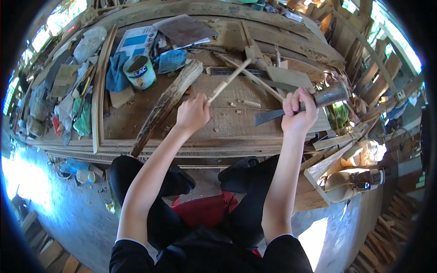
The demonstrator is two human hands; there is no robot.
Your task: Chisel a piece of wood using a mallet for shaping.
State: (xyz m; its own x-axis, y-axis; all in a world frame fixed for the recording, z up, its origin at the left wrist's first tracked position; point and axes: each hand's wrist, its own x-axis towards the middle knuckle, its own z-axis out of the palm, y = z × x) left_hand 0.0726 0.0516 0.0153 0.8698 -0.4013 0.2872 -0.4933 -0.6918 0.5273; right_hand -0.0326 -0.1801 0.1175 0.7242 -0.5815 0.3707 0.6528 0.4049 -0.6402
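My left hand (pixel 193 111) is closed around the near end of a thin pale wooden stick (pixel 231 78), which slants up and away to the right over the bench. The stick has a small step along its length. In my right hand (pixel 300 107) is a chisel (pixel 269 117), gripped near its middle; its flat dark blade points left and its thick round grey end sticks out to the right. Another thin wood strip (pixel 259 82) lies beyond, running toward my right fingers. Small wood chips (pixel 249 103) are scattered on the wooden workbench (pixel 218 127) between my hands.
A rough split log (pixel 168 104) lies by my left hand. Behind it stand a paint can (pixel 139 72) and blue cloths (pixel 117 68). A long dark metal bar (pixel 239 72) lies beyond the stick. Bottles (pixel 353 184) and planks crowd the right; bags (pixel 91 44) sit left.
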